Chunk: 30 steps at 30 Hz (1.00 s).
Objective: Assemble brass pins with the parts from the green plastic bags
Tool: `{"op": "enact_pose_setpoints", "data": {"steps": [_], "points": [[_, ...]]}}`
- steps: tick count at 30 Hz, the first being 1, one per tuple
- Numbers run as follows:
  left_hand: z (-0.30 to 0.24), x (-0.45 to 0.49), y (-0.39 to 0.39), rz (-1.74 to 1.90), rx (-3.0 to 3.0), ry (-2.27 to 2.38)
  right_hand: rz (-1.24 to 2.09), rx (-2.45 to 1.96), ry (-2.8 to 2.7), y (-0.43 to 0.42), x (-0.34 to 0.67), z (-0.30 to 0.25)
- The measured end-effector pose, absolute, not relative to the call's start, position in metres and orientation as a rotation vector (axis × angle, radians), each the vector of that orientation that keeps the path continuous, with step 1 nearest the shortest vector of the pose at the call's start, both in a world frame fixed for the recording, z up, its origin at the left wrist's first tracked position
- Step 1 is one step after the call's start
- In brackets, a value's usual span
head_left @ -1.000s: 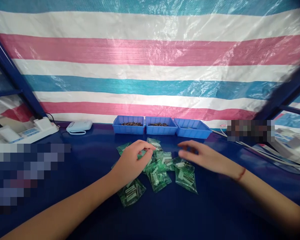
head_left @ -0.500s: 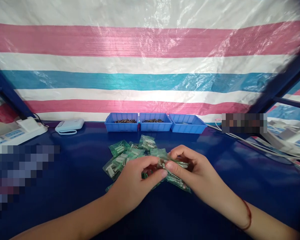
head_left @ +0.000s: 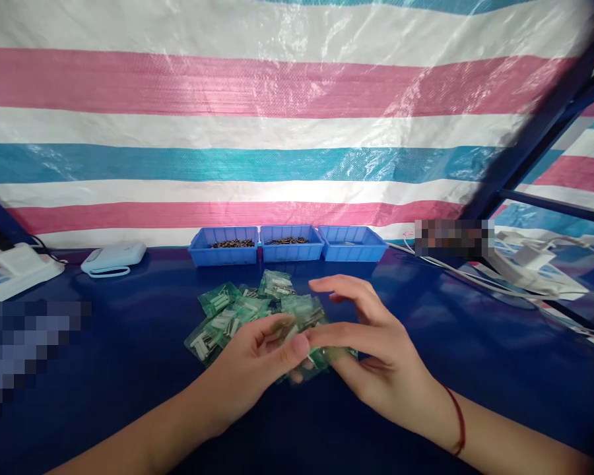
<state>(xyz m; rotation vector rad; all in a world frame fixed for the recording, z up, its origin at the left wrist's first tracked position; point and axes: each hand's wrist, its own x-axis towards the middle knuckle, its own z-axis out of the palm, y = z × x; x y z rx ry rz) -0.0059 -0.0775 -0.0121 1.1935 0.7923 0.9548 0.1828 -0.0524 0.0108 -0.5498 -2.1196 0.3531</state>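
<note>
My left hand point(head_left: 257, 366) is closed on a small clear green-tinted plastic bag point(head_left: 290, 330), its thumb pressed over the top. Pale and metallic pieces show through the film, but their kind is hard to make out. Close by on the right, my right hand point(head_left: 381, 349) has its fingers spread. Its index fingertip reaches my left thumb, and its thumb is low beside the bags, slightly blurred. Beneath and beyond both hands lies a pile of similar bags point(head_left: 222, 323) holding white plugs and metal screws; my hands hide part of it.
Along the back stand three blue bins: the left bin point(head_left: 222, 256) and middle bin point(head_left: 292, 251) hold small dark metal parts, and the right bin point(head_left: 354, 251) holds little that shows. A light-blue case point(head_left: 113, 257) and a power strip point(head_left: 24, 274) are left. White cables point(head_left: 475, 280) run right.
My right hand has loosened from its grip and spread its fingers. My left hand keeps hold of a bag. The whole view has shifted, so the bins and pile appear further left.
</note>
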Motion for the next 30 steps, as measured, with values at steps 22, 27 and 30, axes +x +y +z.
{"op": "enact_pose_setpoints", "data": {"steps": [22, 27, 30], "points": [[-0.004, -0.011, -0.085, 0.879, 1.502, 1.177, 0.406, -1.373, -1.734, 0.066, 0.234, 0.003], [-0.01, -0.015, -0.079, 0.882, 1.533, 1.186, 0.676, -1.405, -2.269, 0.031, 0.235, 0.005], [-0.013, -0.017, -0.076, 0.858, 1.504, 1.194, 0.806, -1.195, -2.659, 0.001, 0.225, 0.012]]}}
